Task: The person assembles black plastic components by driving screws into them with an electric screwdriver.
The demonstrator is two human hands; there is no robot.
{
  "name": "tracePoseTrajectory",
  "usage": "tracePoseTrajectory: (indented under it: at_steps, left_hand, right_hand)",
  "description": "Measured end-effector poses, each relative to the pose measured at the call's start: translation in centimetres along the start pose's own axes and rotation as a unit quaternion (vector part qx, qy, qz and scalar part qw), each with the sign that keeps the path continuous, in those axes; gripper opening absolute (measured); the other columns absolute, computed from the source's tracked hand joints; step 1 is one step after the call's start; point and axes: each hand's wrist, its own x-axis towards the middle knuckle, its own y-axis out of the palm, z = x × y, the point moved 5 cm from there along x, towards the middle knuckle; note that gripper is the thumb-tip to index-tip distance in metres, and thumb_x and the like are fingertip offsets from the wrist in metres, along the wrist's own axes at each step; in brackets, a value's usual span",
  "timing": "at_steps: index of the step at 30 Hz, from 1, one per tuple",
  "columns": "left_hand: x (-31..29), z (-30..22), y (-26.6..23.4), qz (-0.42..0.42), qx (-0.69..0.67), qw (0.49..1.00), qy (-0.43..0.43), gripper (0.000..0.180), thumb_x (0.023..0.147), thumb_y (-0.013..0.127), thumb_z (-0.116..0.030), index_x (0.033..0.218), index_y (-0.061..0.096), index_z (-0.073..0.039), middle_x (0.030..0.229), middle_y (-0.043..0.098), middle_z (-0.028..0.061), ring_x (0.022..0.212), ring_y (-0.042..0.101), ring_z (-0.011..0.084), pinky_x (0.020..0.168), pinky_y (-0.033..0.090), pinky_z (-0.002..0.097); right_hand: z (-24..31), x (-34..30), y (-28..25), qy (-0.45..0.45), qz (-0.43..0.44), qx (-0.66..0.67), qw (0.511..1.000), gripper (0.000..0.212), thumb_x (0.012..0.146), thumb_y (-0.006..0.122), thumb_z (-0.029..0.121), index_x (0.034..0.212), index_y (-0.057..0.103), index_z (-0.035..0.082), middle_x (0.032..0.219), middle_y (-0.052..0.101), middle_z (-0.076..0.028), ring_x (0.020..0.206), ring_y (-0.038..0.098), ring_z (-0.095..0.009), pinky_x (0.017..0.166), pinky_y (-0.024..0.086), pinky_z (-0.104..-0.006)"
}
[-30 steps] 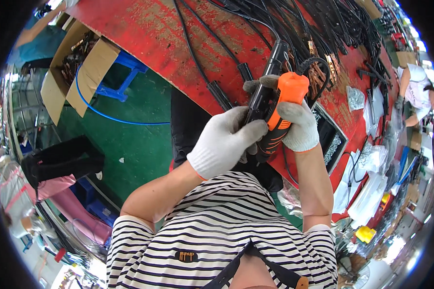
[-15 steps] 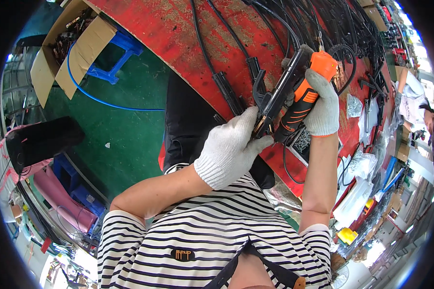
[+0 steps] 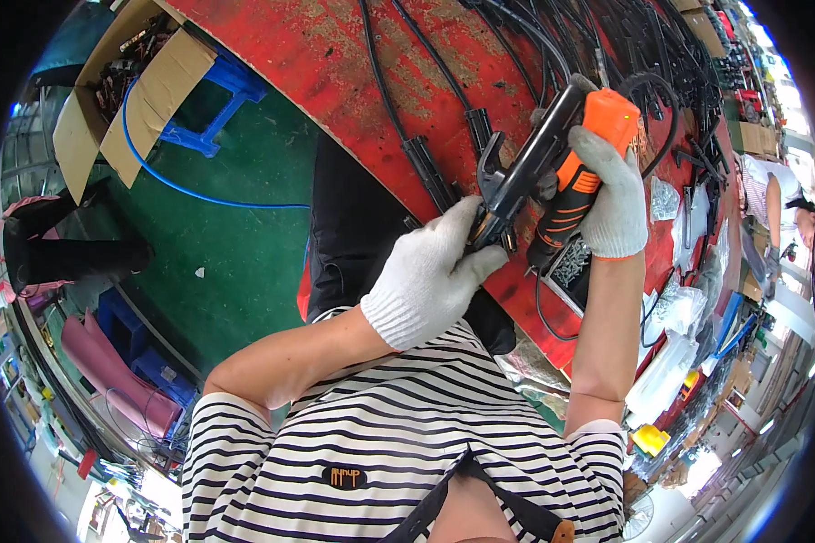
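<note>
Cardboard box (image 3: 160,101) stands open at the far left, with dark metal parts inside. A blue plastic stool (image 3: 210,118) is positioned just beside it, above the green floor (image 3: 244,240). A blue hose (image 3: 186,191) curves rightward across the floor.

The left hand (image 3: 426,282), in a white knit glove, closes its thumb and fingers on the lower end of a black electrode holder (image 3: 520,183). This holder is tilted, upper end to the right, and is held over the edge of the worn red table (image 3: 444,77). Two black cabled handles (image 3: 426,166) lie on the table, left of the holder.

An orange-and-black power screwdriver (image 3: 570,195) is located alongside the holder; contact between the two cannot be determined. Below it, a tray of screws (image 3: 570,268) rests on the table. The right hand (image 3: 618,206), also gloved, wraps its fingers around the screwdriver. Black cables (image 3: 647,50) are heaped beyond. Further right, a clear bag (image 3: 666,199) lies near the table's edge, and a co-worker (image 3: 770,185) bends forward.
</note>
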Motion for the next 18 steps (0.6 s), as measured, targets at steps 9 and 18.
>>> tracePoseTrajectory:
  at_steps: [9,18]
  left_hand:
    - [0.3,-0.9,0.2,0.043,-0.004,0.998,-0.046,0.051,0.100,0.068,-0.006,0.145,0.048,0.004,0.087,0.070,0.0116,0.069,0.071,0.0184,0.064,0.059,0.0327]
    - [1.1,-0.3,-0.1,0.063,-0.495,0.847,-0.182,0.054,0.105,0.065,-0.045,0.133,0.056,0.000,0.095,0.067,0.0070,0.069,0.063,0.0158,0.056,0.053,0.0313]
  right_hand:
    - [1.8,-1.2,1.8,0.034,0.006,-0.088,0.995,0.033,0.090,0.077,0.018,0.117,0.066,0.002,0.095,0.071,-0.007,0.075,0.070,-0.017,0.070,0.058,-0.0296]
    - [-0.4,-3.8,2.0,0.064,-0.034,0.078,0.994,0.033,0.090,0.075,0.017,0.117,0.063,0.002,0.092,0.069,-0.008,0.067,0.069,-0.019,0.060,0.055,-0.0314]
